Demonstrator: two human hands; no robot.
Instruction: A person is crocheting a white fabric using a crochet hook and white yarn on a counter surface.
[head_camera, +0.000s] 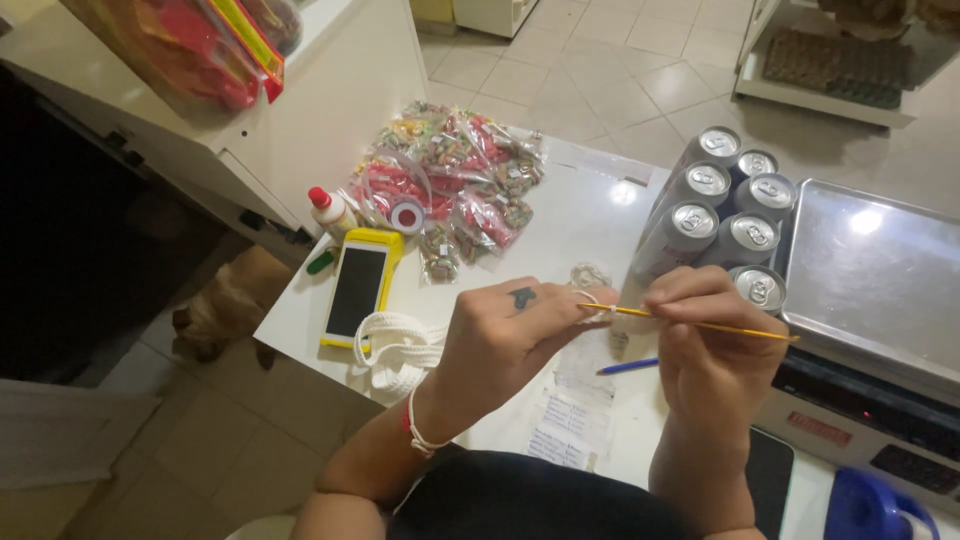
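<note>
My left hand (505, 335) pinches a small white knotted piece of cord (598, 312) at its fingertips, and more white cord (395, 345) lies in loops under the wrist. My right hand (705, 345) holds a thin yellow crochet hook (740, 329) level, with its tip at the cord between the two hands. Both hands hover over a white table (575, 215), just in front of a pack of silver drink cans (725, 205).
A phone in a yellow case (358, 288), a small glue bottle (330, 210) and clear bags of colourful small items (455, 180) lie at the back left. A metal weighing scale (870, 280) stands on the right. A blue pen (628, 366) and paper slip (570, 420) lie beneath my hands. A dog (225, 305) lies on the floor.
</note>
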